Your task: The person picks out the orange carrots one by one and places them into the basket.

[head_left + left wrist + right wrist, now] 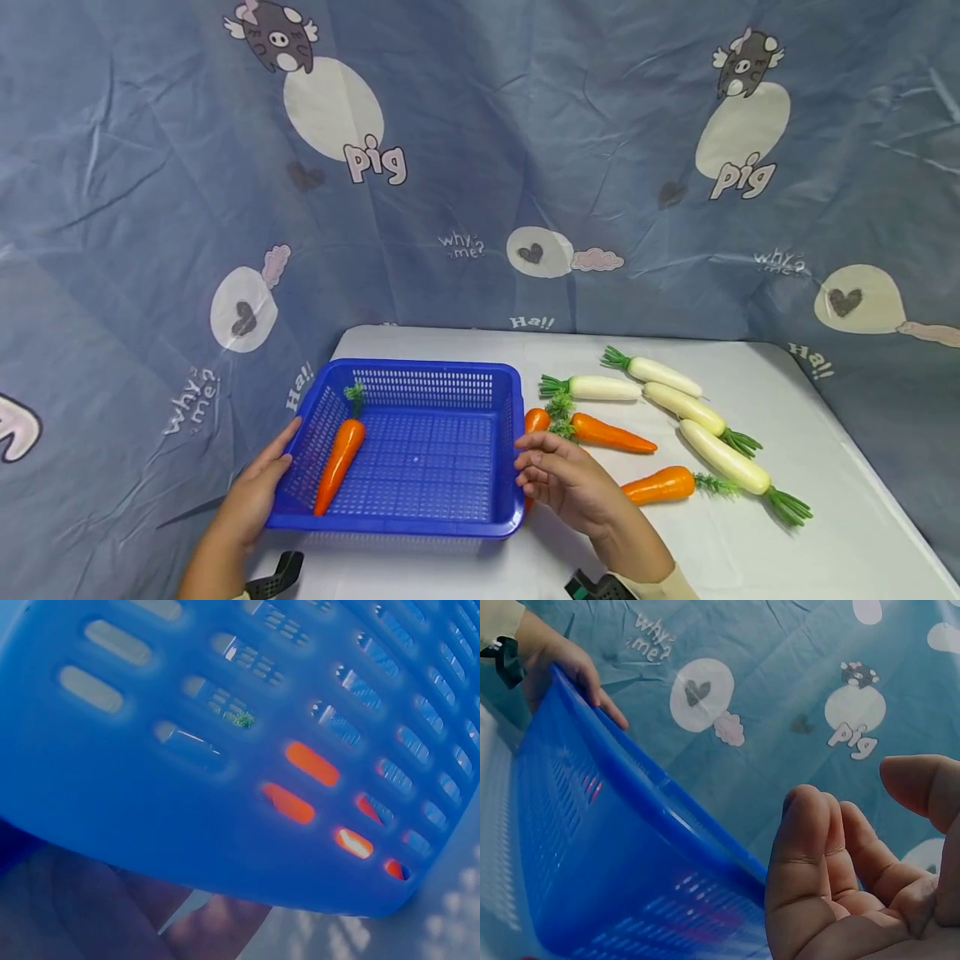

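Note:
A blue plastic basket [416, 527] with slotted walls has one orange carrot [341, 462] lying along its left side, green top toward the back. My left hand [258, 487] grips the basket's left rim; the left wrist view shows its fingers [217, 922] against the basket, with the carrot's orange showing through the slots. Beside the right rim is my right hand [562, 479], fingers loosely bent. In the right wrist view a gap separates its thumb [922, 784] from the fingers, and nothing is held. Whether this hand touches the rim, I cannot tell.
Right of the basket on the white table [787, 400] lie more carrots, including one carrot [611, 433] pointing right and another carrot [660, 485] partly behind my right hand. Several white radishes [723, 457] with green tops lie farther right. A blue printed cloth [480, 167] hangs behind.

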`<state>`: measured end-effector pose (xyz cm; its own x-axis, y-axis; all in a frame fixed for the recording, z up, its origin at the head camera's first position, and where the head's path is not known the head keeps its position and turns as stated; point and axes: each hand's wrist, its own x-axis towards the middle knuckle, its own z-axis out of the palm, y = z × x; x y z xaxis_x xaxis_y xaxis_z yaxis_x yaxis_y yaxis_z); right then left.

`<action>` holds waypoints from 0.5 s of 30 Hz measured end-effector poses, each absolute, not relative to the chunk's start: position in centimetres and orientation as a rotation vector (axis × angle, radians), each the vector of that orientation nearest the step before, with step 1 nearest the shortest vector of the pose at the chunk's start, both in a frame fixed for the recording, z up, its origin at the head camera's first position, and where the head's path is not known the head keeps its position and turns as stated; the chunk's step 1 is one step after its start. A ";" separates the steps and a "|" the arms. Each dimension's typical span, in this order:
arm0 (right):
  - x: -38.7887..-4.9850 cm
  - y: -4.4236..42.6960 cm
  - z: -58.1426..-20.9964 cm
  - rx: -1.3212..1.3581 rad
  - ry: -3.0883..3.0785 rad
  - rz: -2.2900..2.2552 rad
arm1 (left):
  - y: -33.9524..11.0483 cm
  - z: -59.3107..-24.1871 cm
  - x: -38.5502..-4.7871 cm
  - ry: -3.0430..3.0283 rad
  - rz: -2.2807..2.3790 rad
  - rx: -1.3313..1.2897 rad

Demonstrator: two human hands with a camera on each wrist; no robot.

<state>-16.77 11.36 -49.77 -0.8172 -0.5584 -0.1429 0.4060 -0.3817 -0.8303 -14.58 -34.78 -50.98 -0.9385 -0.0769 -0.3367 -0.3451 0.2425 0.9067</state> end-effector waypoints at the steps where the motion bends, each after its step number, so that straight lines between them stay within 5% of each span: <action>1: -16.8 11.5 -49.9 -0.215 1.269 -2.202 | -34.8 -51.0 -14.6 2.292 1.760 -0.401; 15: -17.1 13.6 -52.1 -0.170 1.476 -2.160 | -35.0 -51.1 -14.8 2.286 1.777 -0.353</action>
<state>-17.06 13.55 -52.06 -0.8600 -0.4776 -0.1799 0.3412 -0.2760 -0.8985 -14.81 -34.99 -51.12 -0.9461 -0.0515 -0.3197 -0.3226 0.2380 0.9161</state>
